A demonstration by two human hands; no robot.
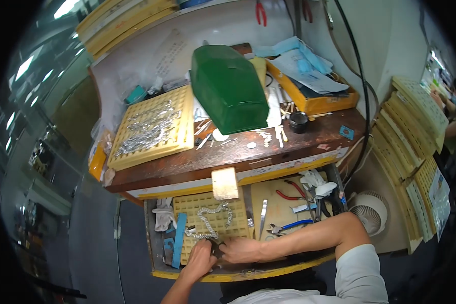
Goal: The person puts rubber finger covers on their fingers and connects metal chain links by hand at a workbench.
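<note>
My left hand (200, 259) and my right hand (239, 250) are close together at the front of the open drawer (268, 268). Both have their fingers bent and drawn in, with a small dark patch between them; what they hold is too small to make out. Just beyond the fingertips, a silver chain (203, 219) lies in a loose zigzag on a yellow gridded tray (190, 202). Left of the tray is a blue strip (179, 240). Tweezers (263, 218), blue-handled cutters (294, 224) and red-handled pliers (290, 193) lie beyond my right forearm.
Above the drawer, a wooden block (224, 183) juts from the bench edge. On the bench stand a green lamp shade (228, 86), a yellow tray (187, 111) bearing silver chains, and an orange box (329, 105). A white fan (369, 212) and stacked trays (400, 137) are at right.
</note>
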